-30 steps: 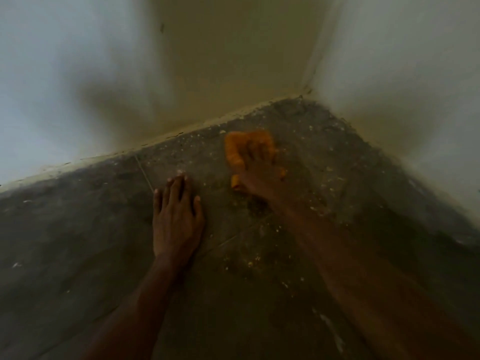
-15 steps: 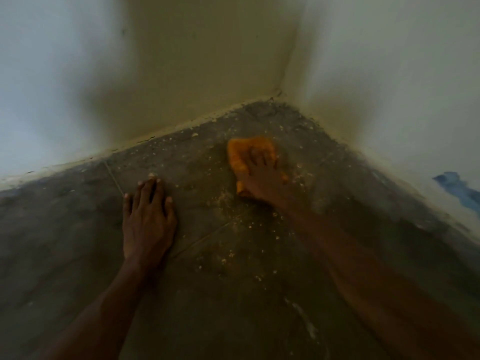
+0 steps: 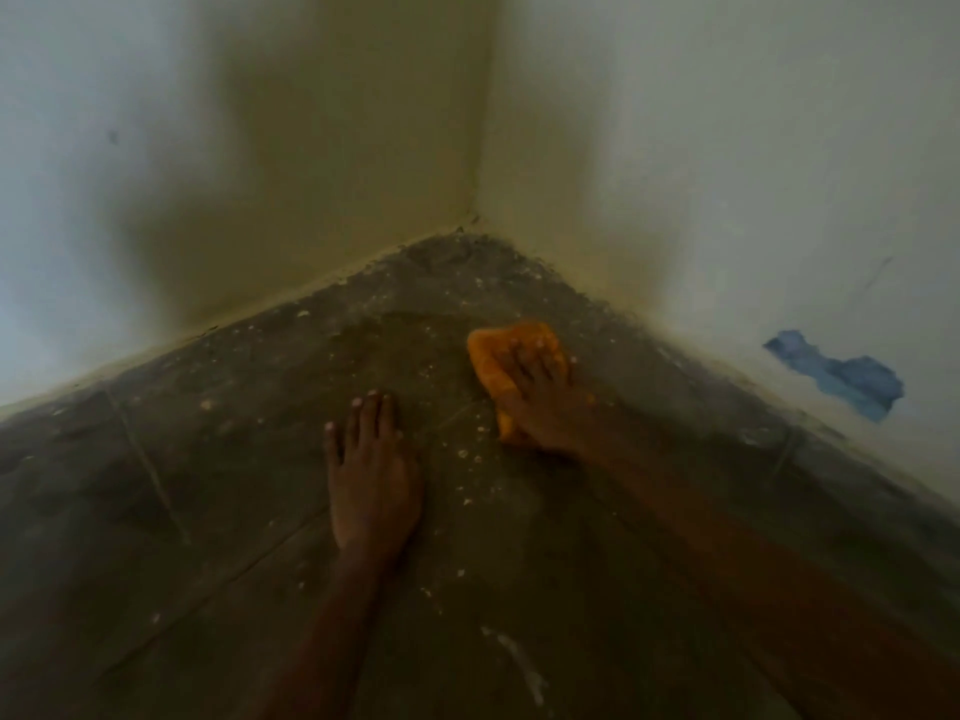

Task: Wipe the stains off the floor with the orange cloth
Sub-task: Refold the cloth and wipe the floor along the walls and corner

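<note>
The orange cloth [image 3: 493, 356] lies flat on the dark tiled floor [image 3: 208, 459] near a room corner. My right hand [image 3: 545, 402] presses down on it with fingers spread across the fabric. To its left my left hand [image 3: 371, 480] rests palm-down on the bare floor, fingers apart, holding nothing. Pale crumbs and specks [image 3: 462, 454] dot the floor between and below the hands. A whitish streak [image 3: 519, 662] marks the floor near the bottom.
Two pale walls meet at the corner [image 3: 475, 220] just beyond the cloth. The right wall has a blue patch [image 3: 841, 376] low down. Grime lines the base of both walls. Tile joints [image 3: 150, 475] cross the floor at left.
The view has shifted, so the corner and both hands now sit further right in frame. My right hand stays pressed on the cloth; my left hand remains flat on the floor.
</note>
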Tool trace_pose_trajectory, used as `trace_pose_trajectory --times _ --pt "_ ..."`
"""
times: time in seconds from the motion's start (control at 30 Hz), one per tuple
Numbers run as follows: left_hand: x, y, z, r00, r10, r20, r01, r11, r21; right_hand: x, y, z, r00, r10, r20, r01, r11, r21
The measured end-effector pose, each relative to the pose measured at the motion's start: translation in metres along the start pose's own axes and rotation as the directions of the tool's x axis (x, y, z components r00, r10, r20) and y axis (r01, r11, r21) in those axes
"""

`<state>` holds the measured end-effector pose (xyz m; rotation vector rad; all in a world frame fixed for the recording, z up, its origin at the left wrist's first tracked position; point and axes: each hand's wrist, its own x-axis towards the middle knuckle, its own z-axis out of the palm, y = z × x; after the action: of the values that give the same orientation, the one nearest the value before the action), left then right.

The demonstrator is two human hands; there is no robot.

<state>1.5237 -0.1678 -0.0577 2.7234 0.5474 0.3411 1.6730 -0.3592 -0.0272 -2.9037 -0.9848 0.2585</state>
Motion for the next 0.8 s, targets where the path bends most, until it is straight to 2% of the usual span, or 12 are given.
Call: trace_pose_trajectory --times 0.07,0.13,0.2,0.27,0.37,0.43,0.53,0.6,0.63,0.7,0.8 --pt "0.003 0.000 0.005 1.000 -0.007 0.015 0.007 1.000 0.026 -0.073 0.010 0.019 0.985 -0.173 -0.028 0.173 0.985 -0.001" --pt "0.003 -0.004 0.005 1.000 -0.008 -0.006 0.009 0.998 0.061 -0.118 0.035 0.021 0.984 -0.179 0.009 0.179 0.984 0.004" --pt "0.004 -0.002 0.006 1.000 -0.013 0.009 0.012 0.997 0.077 -0.092 0.075 0.014 0.997 -0.066 0.026 0.067 0.998 -0.011" --pt "0.005 0.002 0.006 1.000 -0.030 0.008 0.029 0.996 0.086 -0.019 0.096 0.000 0.993 0.115 0.009 -0.115 0.993 -0.013" --pt "0.007 0.001 0.005 0.999 -0.045 0.004 0.044 0.995 0.094 0.093 0.077 -0.015 0.962 0.272 -0.024 -0.269 0.959 0.094" --pt "0.007 0.001 0.005 0.999 -0.042 0.013 0.040 0.995 0.094 0.130 0.026 -0.018 0.981 0.192 -0.012 -0.190 0.974 0.122" --pt "0.007 0.003 0.003 0.998 -0.055 0.024 0.052 0.993 0.107 0.103 -0.038 -0.008 0.989 -0.148 0.002 0.148 0.989 -0.010" --pt "0.007 0.004 -0.001 0.997 -0.068 0.043 0.063 0.992 0.110 0.043 -0.036 0.003 0.939 -0.343 -0.003 0.343 0.938 -0.042" --pt "0.007 0.005 -0.002 0.996 -0.068 0.051 0.063 0.993 0.104 0.016 -0.019 0.003 0.929 -0.371 0.014 0.371 0.929 -0.015" --pt "0.009 0.005 -0.002 0.997 -0.058 0.049 0.053 0.995 0.088 -0.001 0.042 -0.002 0.964 -0.259 0.063 0.261 0.964 -0.041" --pt "0.009 0.003 -0.001 0.998 -0.043 0.035 0.040 0.995 0.091 0.029 0.089 -0.031 0.992 0.104 0.065 -0.105 0.994 0.006"
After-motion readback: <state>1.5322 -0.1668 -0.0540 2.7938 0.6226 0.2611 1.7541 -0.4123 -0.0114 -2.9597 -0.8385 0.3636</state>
